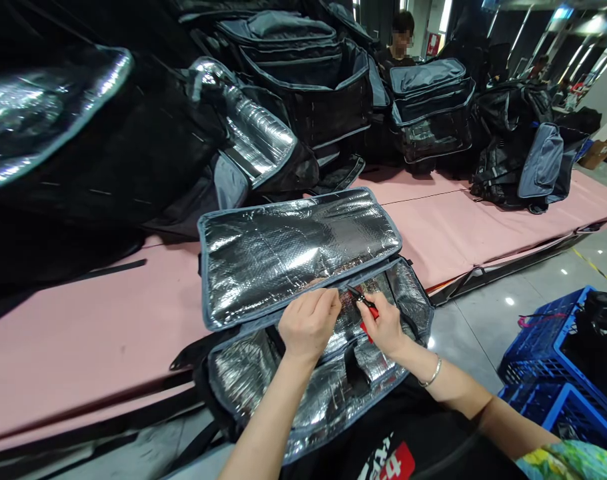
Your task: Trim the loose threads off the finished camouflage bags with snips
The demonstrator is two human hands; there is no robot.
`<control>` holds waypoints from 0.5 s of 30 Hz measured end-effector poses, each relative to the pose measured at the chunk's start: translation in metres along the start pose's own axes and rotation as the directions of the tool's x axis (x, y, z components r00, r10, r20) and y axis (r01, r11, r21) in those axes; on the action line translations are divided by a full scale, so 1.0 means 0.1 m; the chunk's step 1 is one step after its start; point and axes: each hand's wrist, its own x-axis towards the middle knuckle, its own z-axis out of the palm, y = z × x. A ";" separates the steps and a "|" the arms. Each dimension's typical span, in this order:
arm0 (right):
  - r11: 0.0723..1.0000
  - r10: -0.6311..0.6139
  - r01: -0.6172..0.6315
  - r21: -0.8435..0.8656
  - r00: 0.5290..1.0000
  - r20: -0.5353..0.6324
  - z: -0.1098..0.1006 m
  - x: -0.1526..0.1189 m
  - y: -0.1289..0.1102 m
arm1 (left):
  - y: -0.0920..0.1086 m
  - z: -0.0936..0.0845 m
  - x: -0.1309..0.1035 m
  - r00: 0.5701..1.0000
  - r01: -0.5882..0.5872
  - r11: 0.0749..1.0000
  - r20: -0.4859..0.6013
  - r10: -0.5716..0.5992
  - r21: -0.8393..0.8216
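So in the head view you've got a black insulated bag (403,378) sitting open at the near edge of the pink bench (108,327), with its silver-lined lid (303,250) flipped back onto the bench top. Part of the bag hangs past the edge toward you; can't tell if it's resting on your lap.

Your right hand (385,327) is gripping a pair of black-and-red snips (367,304), tips pointing in at the hinge side, just under the lid. Your left hand (311,323) is clenched right beside them, fingertips pinched together. Could be a thread in there, but it's too small to tell.

Progress-wise, I'd say this bag is pretty far along: lid attached, lining in, grey piping (202,273) running round the lid. What looks left is whatever you're at along that hinge seam, and I can't see how much of it you've covered. More black-and-grey bags (328,110) are piled behind; no way to tell if those are finished.
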 end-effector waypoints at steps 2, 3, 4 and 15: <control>0.999 0.034 -0.034 0.022 0.999 0.009 -0.04 0.02 -0.02 | -0.03 -0.01 -0.03 0.993 0.118 0.991 -0.014 -0.119 -0.058; 0.997 0.062 -0.063 0.033 0.998 0.030 -0.06 0.03 -0.04 | -0.04 -0.03 -0.04 0.980 0.200 0.975 -0.003 -0.201 -0.102; 0.994 0.094 -0.097 0.046 0.993 0.065 -0.07 0.04 -0.05 | -0.06 -0.04 -0.05 0.958 0.284 0.947 0.018 -0.285 -0.147; 0.989 0.149 -0.144 -0.043 0.907 0.393 -0.04 0.25 -0.25 | -0.07 -0.12 -0.08 0.865 0.500 0.803 0.153 -0.477 -0.325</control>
